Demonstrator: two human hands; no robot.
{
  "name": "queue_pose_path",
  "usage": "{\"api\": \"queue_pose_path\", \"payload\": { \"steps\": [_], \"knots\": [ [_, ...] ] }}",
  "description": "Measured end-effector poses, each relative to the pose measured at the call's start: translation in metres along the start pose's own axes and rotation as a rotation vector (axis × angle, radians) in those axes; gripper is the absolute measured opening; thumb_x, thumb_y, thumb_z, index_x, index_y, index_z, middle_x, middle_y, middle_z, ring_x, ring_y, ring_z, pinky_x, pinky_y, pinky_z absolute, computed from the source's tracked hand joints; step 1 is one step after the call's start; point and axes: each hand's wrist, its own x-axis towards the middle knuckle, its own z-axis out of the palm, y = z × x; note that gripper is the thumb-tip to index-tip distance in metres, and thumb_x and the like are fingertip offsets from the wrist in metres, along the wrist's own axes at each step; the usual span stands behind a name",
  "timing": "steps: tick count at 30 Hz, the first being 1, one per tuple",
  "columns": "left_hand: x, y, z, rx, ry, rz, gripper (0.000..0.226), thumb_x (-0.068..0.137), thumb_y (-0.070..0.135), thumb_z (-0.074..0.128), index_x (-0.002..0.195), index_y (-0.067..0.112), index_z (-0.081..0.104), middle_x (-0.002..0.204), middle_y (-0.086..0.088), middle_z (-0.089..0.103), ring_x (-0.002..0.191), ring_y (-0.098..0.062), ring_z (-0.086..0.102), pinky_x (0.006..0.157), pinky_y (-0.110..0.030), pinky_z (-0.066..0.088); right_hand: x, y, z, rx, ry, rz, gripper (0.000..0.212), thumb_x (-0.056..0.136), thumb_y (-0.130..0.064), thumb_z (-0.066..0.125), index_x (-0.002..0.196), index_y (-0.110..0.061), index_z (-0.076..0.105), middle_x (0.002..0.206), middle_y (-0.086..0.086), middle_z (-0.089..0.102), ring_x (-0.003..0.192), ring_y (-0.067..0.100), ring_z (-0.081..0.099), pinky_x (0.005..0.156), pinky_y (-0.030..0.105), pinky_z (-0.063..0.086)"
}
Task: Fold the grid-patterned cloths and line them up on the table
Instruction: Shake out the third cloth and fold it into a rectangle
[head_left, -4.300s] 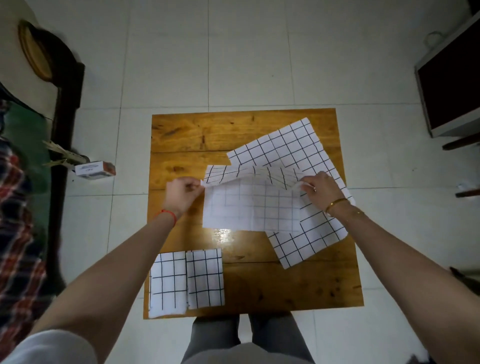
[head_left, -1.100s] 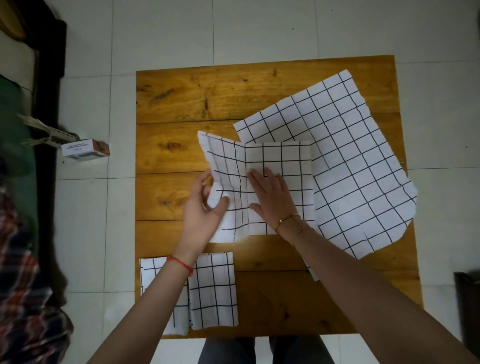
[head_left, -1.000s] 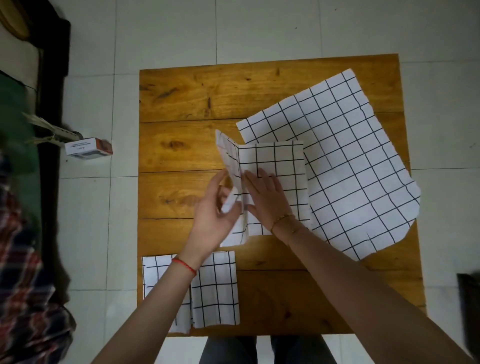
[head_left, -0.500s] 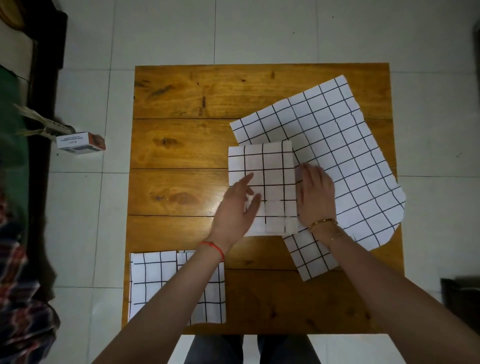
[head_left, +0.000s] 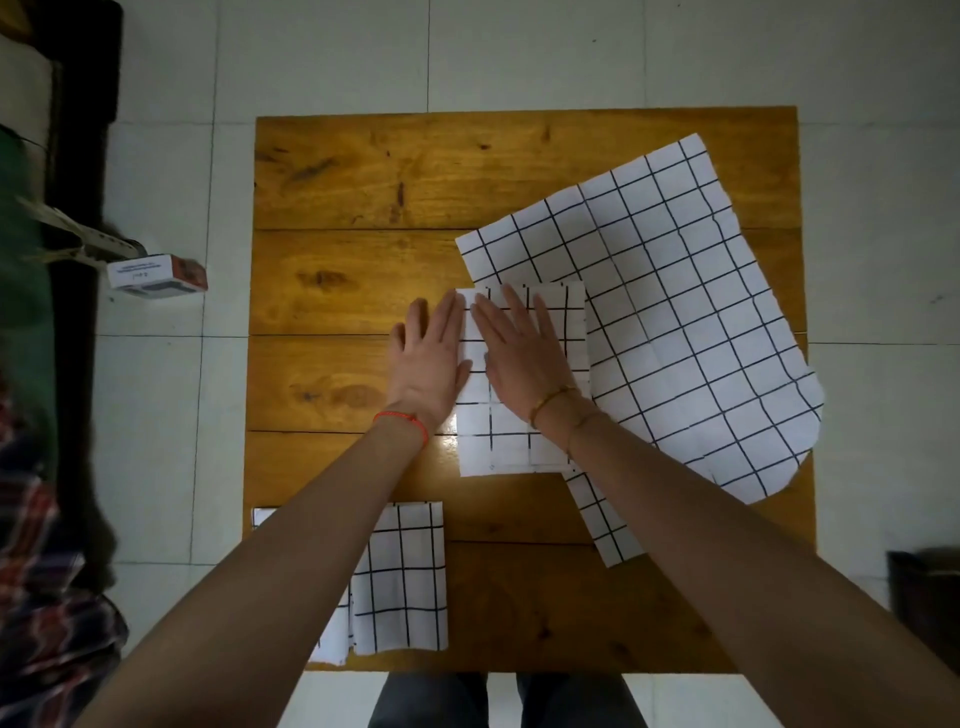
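Observation:
A folded white cloth with a black grid lies at the middle of the wooden table. My right hand rests flat on it, fingers spread. My left hand lies flat at its left edge, partly on the wood. An unfolded grid cloth spreads at the right, its near corner under the folded one. Two folded grid cloths sit side by side at the near left corner, partly hidden by my left forearm.
A small white and red box lies on the tiled floor left of the table. Dark furniture and a plaid fabric line the left edge. A dark object stands at the right.
The cloth's left flap was folded over to the right, making a narrow rectangle. Both hands then moved up onto it and now press flat near its upper left.

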Motion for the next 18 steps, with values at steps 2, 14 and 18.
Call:
{"api": "queue_pose_path", "payload": {
  "steps": [2,14,18],
  "knots": [
    [0.005,0.002,0.003,0.033,-0.039,-0.003,0.074,0.098,0.037,0.043,0.154,0.016,-0.001,0.162,0.004,-0.003,0.145,-0.033,0.006,0.114,-0.05,0.023,0.006,-0.004,0.0,-0.008,-0.021,0.009,0.061,0.098,-0.023,0.037,0.15,-0.008,0.01,0.16,0.005,0.009,0.146,0.031,-0.002,0.116,0.054,-0.003],
    [0.008,0.001,0.009,0.033,-0.095,-0.016,0.076,0.099,0.04,0.039,0.153,0.019,-0.01,0.16,0.008,-0.015,0.146,-0.032,0.001,0.116,-0.054,0.019,-0.022,0.066,0.011,0.041,-0.002,0.325,0.055,0.098,-0.034,0.021,0.148,-0.012,0.024,0.155,0.005,0.027,0.145,0.031,0.016,0.116,0.055,0.013],
    [0.008,0.002,0.009,0.034,-0.1,-0.018,0.075,0.099,0.04,0.038,0.153,0.019,-0.01,0.16,0.008,-0.015,0.146,-0.033,0.001,0.116,-0.055,0.018,-0.025,0.07,0.007,0.037,0.03,0.333,0.06,0.095,-0.037,0.013,0.147,-0.011,0.026,0.154,0.005,0.028,0.145,0.031,0.013,0.117,0.054,0.011]
  ]
}}
